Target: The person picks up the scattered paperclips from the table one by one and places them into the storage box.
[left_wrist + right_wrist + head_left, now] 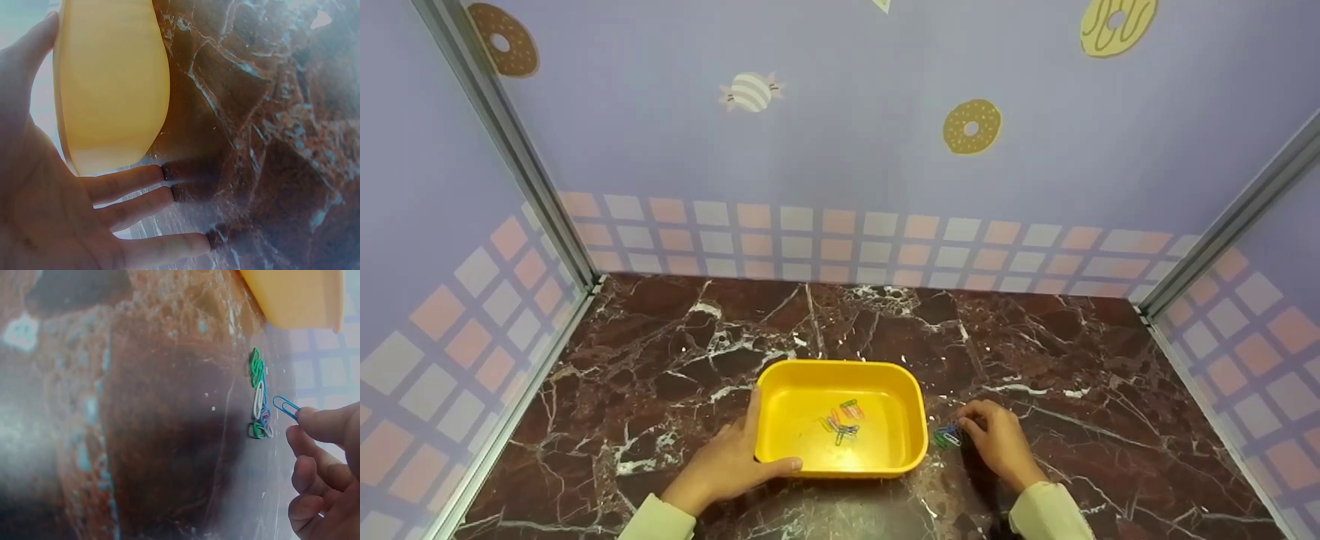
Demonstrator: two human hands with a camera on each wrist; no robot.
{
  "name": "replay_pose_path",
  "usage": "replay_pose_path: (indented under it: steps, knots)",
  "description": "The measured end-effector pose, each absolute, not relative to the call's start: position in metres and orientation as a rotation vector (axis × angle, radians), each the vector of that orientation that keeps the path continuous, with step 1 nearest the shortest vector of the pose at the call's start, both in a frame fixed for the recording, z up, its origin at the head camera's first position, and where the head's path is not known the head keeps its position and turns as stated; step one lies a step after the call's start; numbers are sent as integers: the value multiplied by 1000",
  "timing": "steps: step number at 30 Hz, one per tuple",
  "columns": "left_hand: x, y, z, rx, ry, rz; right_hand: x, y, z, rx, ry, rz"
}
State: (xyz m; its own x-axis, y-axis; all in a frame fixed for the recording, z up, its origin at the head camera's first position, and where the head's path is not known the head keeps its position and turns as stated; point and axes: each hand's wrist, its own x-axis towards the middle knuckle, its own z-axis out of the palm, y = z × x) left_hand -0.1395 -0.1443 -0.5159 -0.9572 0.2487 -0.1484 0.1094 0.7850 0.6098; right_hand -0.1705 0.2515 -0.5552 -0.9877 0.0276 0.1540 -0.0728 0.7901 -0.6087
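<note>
A yellow plastic tray (844,474) rests on the marble top with several coloured paper clips (840,424) inside. At its left side, my left hand (733,459) grips the near corner between thumb and forefinger; in the left wrist view, the other fingers (163,247) stretch out beside the tray wall (112,84). My right hand (997,441) is to the right of the tray. Between its thumb and forefinger it pinches a blue paper clip (286,406), seen in the right wrist view. Close by lies a small pile of green, white and blue paper clips (257,399).
A dark red marble tabletop (660,337) with white veins lies under everything. Purple walls (847,150) with printed doughnuts and pink and white squares enclose it at the back and sides. Metal corner posts (521,157) stand at the back corners.
</note>
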Motion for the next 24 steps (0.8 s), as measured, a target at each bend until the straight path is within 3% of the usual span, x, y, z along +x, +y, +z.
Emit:
replay_pose_path:
  steps: [24]
  knots:
    - [-142, -143, -518, 276, 2776, 896, -169, 243, -536, 11, -2762, 1052]
